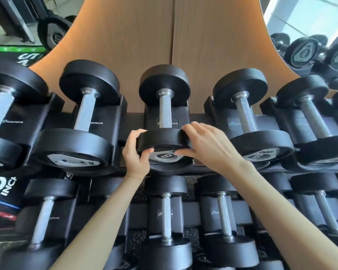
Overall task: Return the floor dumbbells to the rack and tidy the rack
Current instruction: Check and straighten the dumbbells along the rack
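While you clasp its near head with both hands, the 8 dumbbell (165, 114) lies in the middle cradle (180, 117) of the rack (133, 117).
Its long axis runs straight away from you toward the wood panel (144, 45). Your left hand (135, 154) curls round the head's left rim and your right hand (207, 145) round the right, equally near. Every upper cradle in view holds a dumbbell; the lower tier (191, 211) carries more.

Black dumbbell (164, 114), silver knurled handle (165, 112).
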